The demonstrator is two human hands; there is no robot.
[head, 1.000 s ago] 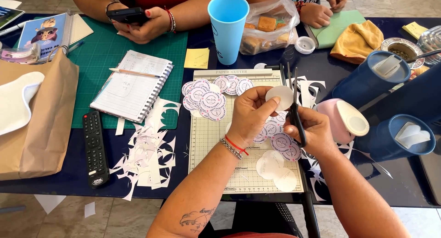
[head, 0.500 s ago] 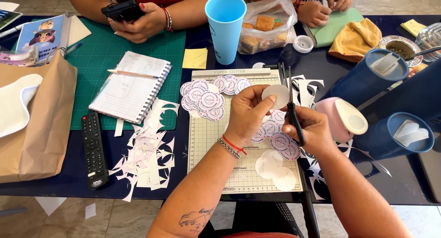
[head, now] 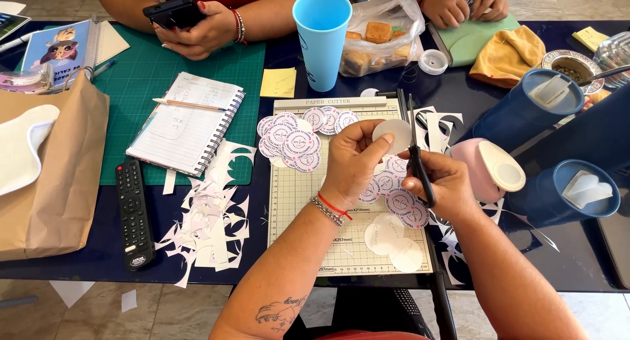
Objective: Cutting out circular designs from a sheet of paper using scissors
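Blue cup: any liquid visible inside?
No. The blue cup stands upright behind the paper cutter, and its inside shows only bare blue wall.

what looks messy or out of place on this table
Nothing is damaged or spilled. The one untidy spot is a loose heap of white paper offcuts left of the paper cutter, with a few scraps fallen to the floor. The left hand holds a white paper circle; the right hand holds scissors.
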